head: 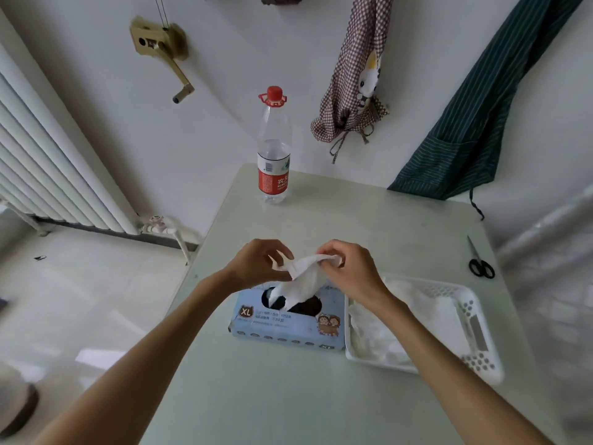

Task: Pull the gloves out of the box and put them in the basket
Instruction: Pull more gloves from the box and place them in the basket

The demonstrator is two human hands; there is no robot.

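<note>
A light blue glove box (282,329) marked XL lies flat on the pale table, its dark oval slot facing up. A white glove (303,279) sticks halfway out of that slot. My left hand (256,263) pinches the glove's upper left edge and my right hand (349,268) pinches its upper right edge, both just above the box. Right of the box, touching it, stands a white plastic basket (478,335) that holds several white gloves (378,338). My right forearm crosses over the basket's near left part.
A clear water bottle (273,146) with a red cap stands at the table's far left edge. Black-handled scissors (479,261) lie at the right edge. Aprons hang on the wall behind. A radiator and tiled floor lie to the left.
</note>
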